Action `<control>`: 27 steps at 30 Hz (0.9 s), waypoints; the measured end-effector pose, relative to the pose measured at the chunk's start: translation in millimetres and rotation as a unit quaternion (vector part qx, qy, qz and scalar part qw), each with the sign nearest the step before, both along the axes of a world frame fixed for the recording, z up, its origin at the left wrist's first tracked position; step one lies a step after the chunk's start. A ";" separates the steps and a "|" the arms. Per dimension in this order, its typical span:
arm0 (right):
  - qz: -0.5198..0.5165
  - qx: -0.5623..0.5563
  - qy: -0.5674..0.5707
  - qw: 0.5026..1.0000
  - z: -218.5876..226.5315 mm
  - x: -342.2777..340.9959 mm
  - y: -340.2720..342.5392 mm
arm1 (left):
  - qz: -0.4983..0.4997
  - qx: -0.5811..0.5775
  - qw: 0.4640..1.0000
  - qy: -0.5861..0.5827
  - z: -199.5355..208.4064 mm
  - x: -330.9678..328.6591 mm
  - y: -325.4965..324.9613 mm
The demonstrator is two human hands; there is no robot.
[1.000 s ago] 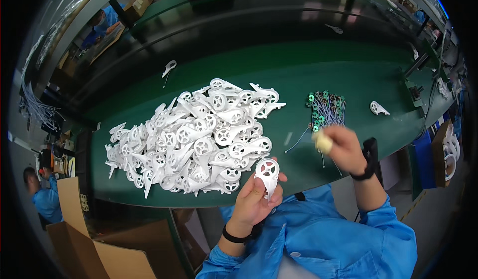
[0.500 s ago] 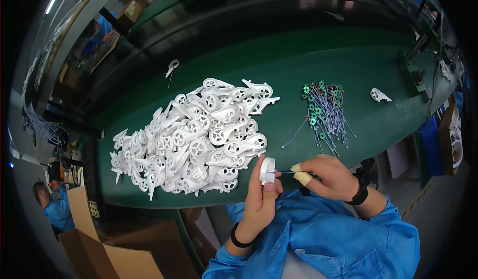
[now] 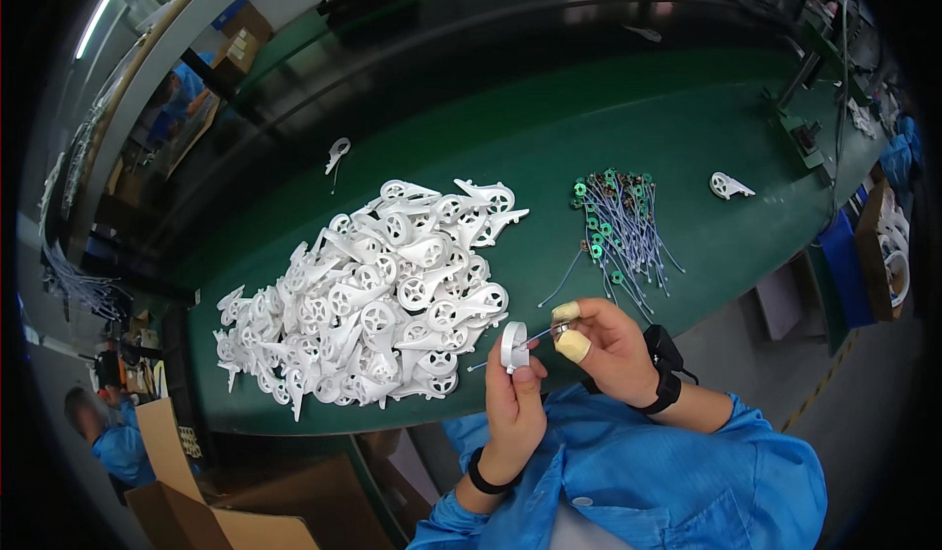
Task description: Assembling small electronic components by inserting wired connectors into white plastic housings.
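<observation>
My left hand (image 3: 514,408) is closed around a white round plastic housing (image 3: 513,346), held upright at the bench's front edge. Yellow covers wrap the thumb and a finger of my right hand (image 3: 620,359), which pinches a thin blue-grey wire (image 3: 540,335) close to a small part at its end. The wire runs into the housing, and a thin tip shows on its far left side. Left of my hands lies a large heap of white plastic housings (image 3: 378,314) with spoked round ends. Beyond my right hand is a bundle of wires with small green ring-shaped boards (image 3: 623,226).
A single white housing (image 3: 729,186) lies at the right, another with a wire (image 3: 338,155) at the far left. A dark green fixture (image 3: 800,138) stands at the bench's right end. Cardboard boxes (image 3: 167,442) sit below at left, near a person in blue (image 3: 118,447).
The wire has gone further through the housing, its tip now showing on the left. My right hand has come closer to the housing. The whole view has shifted slightly.
</observation>
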State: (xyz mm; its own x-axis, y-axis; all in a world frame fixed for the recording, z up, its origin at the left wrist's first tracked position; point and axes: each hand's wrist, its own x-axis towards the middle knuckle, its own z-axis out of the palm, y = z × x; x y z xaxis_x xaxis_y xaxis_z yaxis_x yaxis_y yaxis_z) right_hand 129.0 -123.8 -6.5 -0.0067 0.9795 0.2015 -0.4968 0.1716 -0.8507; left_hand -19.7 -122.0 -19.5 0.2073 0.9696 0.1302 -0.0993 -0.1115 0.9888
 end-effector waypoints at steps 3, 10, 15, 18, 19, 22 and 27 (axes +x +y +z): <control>-0.051 -0.045 0.012 0.998 0.6 -3.6 0.6 | 0.012 0.063 0.996 0.062 -9.4 -0.8 0.6; 0.028 0.031 -0.083 0.996 2.6 -4.5 -1.1 | -0.010 -0.036 0.999 -0.018 -1.0 0.4 -3.8; 0.049 -0.003 -0.127 0.991 3.1 -4.7 -2.2 | 0.013 0.042 0.998 0.044 -0.1 2.6 -4.5; 0.025 -0.045 0.008 0.999 7.9 -8.4 -2.0 | 0.024 0.070 0.994 0.084 0.6 4.0 -5.7; 0.025 -0.044 0.008 0.999 8.0 -9.4 -3.0 | 0.042 0.113 0.986 0.115 0.5 5.4 -5.6; -0.004 -0.045 0.007 0.999 6.3 -15.9 -8.5 | 0.052 0.163 0.972 0.161 5.4 9.2 -5.2; -0.126 0.012 -0.258 0.958 5.0 -12.6 -12.6 | 0.042 0.097 0.989 0.100 -5.3 9.4 -11.6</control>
State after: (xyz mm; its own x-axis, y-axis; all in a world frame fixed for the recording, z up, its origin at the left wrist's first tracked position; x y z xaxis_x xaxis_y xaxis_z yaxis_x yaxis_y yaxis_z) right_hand 116.4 -136.3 -1.5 0.1253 0.9583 0.2570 0.0494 0.2527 -0.9663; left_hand -10.3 -133.7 -24.8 0.1679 0.9453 0.2797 0.1134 -0.3004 0.9471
